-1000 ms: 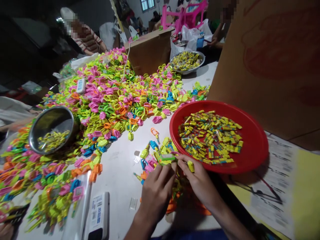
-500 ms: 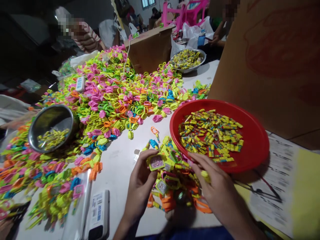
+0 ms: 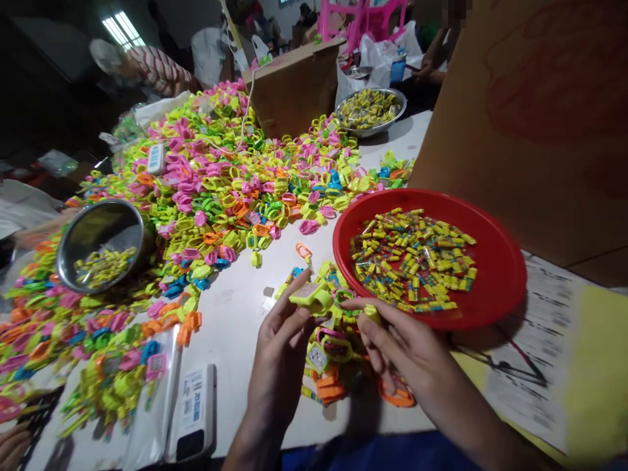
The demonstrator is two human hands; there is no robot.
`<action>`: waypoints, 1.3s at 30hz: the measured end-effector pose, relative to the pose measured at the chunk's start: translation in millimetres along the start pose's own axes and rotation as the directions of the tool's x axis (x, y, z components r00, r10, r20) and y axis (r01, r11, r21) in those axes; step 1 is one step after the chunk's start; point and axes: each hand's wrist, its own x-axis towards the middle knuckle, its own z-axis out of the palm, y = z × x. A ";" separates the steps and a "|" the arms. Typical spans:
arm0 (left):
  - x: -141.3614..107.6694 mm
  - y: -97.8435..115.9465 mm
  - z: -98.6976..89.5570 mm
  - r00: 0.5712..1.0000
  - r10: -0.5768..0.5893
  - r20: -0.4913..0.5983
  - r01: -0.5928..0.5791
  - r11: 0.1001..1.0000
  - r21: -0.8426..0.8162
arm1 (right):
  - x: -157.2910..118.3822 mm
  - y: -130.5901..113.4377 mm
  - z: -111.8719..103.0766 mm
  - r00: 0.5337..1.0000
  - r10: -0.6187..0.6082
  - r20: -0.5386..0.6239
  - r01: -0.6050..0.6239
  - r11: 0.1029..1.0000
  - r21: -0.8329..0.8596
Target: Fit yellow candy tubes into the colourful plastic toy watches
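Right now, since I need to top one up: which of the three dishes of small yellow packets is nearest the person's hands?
The red plastic plate, just past the right hand; both steel bowls sit farther off, by the coloured plastic pile.

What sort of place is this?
Probably a small workshop doing hand assembly: a huge heap of bright plastic pieces, a red tray of small yellow packets, and a co-worker nearby.

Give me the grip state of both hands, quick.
Left hand: closed, holding a lime-green plastic piece.
Right hand: closed, pinching a small yellow piece.
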 end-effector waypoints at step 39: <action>-7.5 -24.0 -12.9 0.288 0.688 0.667 -0.784 -0.230 0.576 | -4.8 -11.5 6.6 0.997 -0.047 -0.055 0.055 0.986 0.159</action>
